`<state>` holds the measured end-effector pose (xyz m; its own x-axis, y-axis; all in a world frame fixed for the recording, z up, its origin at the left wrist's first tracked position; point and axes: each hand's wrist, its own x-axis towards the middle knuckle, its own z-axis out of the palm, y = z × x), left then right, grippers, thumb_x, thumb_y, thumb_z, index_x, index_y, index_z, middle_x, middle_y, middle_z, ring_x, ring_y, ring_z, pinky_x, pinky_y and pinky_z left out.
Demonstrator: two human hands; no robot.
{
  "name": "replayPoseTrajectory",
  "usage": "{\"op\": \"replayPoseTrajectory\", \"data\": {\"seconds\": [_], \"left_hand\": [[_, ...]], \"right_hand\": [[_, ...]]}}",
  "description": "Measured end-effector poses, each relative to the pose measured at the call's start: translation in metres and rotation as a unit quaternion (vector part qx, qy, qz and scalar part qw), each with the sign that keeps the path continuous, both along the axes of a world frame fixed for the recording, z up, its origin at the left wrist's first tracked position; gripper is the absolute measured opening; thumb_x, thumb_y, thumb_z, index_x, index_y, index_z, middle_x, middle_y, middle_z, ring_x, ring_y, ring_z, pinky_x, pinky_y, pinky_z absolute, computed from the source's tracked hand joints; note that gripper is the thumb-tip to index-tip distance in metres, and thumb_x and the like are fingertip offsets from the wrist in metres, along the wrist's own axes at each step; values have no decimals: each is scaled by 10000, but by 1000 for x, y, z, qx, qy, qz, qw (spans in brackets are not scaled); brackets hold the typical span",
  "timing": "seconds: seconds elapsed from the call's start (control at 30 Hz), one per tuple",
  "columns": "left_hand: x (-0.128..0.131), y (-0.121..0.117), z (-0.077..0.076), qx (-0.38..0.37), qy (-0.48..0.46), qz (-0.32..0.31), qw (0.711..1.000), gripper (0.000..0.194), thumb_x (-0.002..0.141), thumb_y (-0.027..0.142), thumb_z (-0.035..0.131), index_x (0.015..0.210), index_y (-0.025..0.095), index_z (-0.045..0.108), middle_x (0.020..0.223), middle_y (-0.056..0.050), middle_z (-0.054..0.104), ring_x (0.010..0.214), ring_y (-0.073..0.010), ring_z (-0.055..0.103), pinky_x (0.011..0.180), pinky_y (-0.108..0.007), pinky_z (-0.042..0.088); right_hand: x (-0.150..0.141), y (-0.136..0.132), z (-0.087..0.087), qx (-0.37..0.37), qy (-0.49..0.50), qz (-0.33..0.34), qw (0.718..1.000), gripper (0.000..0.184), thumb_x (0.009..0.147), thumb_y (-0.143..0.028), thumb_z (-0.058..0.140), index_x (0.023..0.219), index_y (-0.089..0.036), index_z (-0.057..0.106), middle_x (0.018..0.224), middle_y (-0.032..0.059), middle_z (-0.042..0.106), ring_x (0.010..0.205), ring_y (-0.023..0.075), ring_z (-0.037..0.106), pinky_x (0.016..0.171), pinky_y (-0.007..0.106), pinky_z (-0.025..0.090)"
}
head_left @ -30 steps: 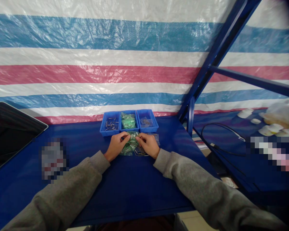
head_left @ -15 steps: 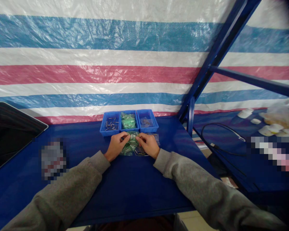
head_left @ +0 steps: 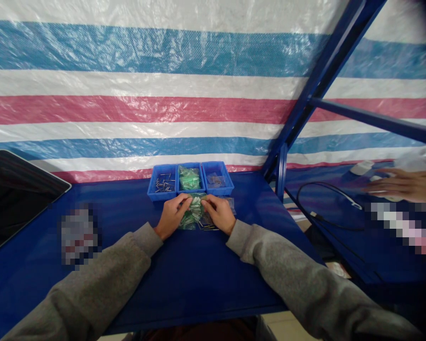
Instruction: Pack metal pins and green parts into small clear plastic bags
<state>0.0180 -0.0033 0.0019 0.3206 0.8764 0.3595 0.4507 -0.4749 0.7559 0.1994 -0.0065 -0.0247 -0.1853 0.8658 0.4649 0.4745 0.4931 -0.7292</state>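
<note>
My left hand (head_left: 171, 216) and my right hand (head_left: 218, 213) meet over a small clear bag of green parts (head_left: 196, 204), each pinching one side of it. Beneath them lies a heap of similar green-filled bags (head_left: 189, 220) on the blue table (head_left: 184, 270). Just beyond my fingers stand three small blue bins side by side: the left bin (head_left: 162, 183) holds thin metal pins, the middle bin (head_left: 189, 179) green bagged parts, the right bin (head_left: 216, 180) a few clear bags.
A dark tablet screen (head_left: 10, 194) leans at the far left. A blue frame post (head_left: 281, 175) separates my table from a neighbouring one, where another person's hand (head_left: 404, 185) reaches over white pieces near a black cable (head_left: 326, 208). A striped tarp hangs behind.
Another person's hand has come in at the right, over the white pieces on the neighbouring table. My own hands have barely shifted on the bag.
</note>
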Motion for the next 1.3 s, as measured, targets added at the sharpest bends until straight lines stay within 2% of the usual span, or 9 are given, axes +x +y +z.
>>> {"op": "replayPoseTrajectory", "data": {"seconds": [0.2,0.37,0.63,0.9,0.97,1.1,1.23,1.3], "left_hand": [[0,0,2,-17,28,13,999,293,906,384,370,931,165,563,650,19,594,521,-100,521,533,-199,406],[0,1,0,-28,34,14,999,302,910,392,356,957,164,549,647,17,587,538,-101,520,531,-190,394],[-1,3,-5,-21,8,17,1000,299,897,379,393,1062,170,530,630,18,589,534,-109,537,529,-195,408],[2,-1,-2,-24,-46,1,999,320,893,326,431,1179,183,416,601,42,548,535,-102,554,542,-189,415],[2,-2,-3,-20,-57,3,998,303,891,316,439,1159,182,398,590,52,538,516,-96,542,532,-185,411],[1,-1,-5,-14,-46,2,999,167,892,314,436,986,177,450,595,48,542,514,-88,538,518,-175,405],[1,-1,-4,-1,-33,-2,999,177,892,322,430,948,170,501,669,23,580,532,-87,557,525,-177,427],[0,-1,-5,3,-25,-4,1000,200,889,325,432,952,167,537,743,0,608,551,-91,572,531,-182,441]], "right_hand": [[0,0,-1,-1,1,4,1000,253,898,-327,416,774,-186,585,619,-16,572,578,121,521,587,216,370],[0,0,-1,-8,-3,2,1000,251,892,-325,430,750,-179,577,615,-18,567,564,113,506,575,210,359],[0,-1,2,3,6,0,1000,265,899,-339,409,797,-183,598,631,-13,583,582,119,525,582,210,371],[0,-3,2,14,13,-10,1000,279,902,-336,401,814,-179,615,637,-6,601,575,116,543,570,204,386],[1,-4,1,13,17,-17,1000,276,896,-339,413,830,-180,628,631,-3,607,563,118,549,557,204,392],[1,-4,0,3,32,-32,999,246,878,-332,454,933,-184,642,581,-12,597,515,119,544,542,209,410],[0,-5,0,0,69,-39,997,337,862,-309,485,1177,-196,523,587,-37,589,491,108,531,558,210,437],[0,-5,0,0,82,-35,996,336,861,-300,486,1182,-202,509,651,-27,616,517,106,549,570,208,448]]}}
